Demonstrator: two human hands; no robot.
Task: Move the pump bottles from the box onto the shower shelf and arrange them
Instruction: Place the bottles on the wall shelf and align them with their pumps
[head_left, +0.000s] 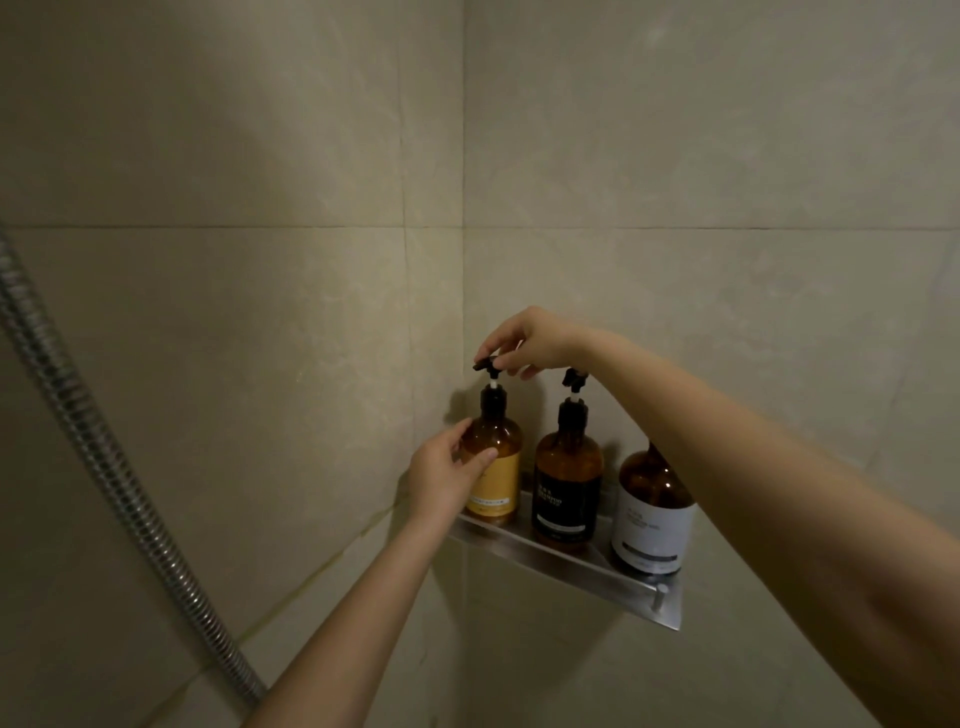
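Three amber pump bottles stand in a row on the steel corner shelf (561, 558). The yellow-label bottle (498, 467) is at the left end, nearest the wall corner. My left hand (444, 480) wraps its body from the left. My right hand (524, 340) pinches its black pump head (485, 362) from above. The black-label bottle (567, 491) stands in the middle, untouched. The white-label bottle (653, 512) stands at the right end; my right forearm hides its pump. The box is out of view.
Beige tiled walls meet in a corner behind the shelf. A ribbed metal shower hose (119, 478) hangs down the left wall. A small steel hook (660, 596) sticks out under the shelf's right end.
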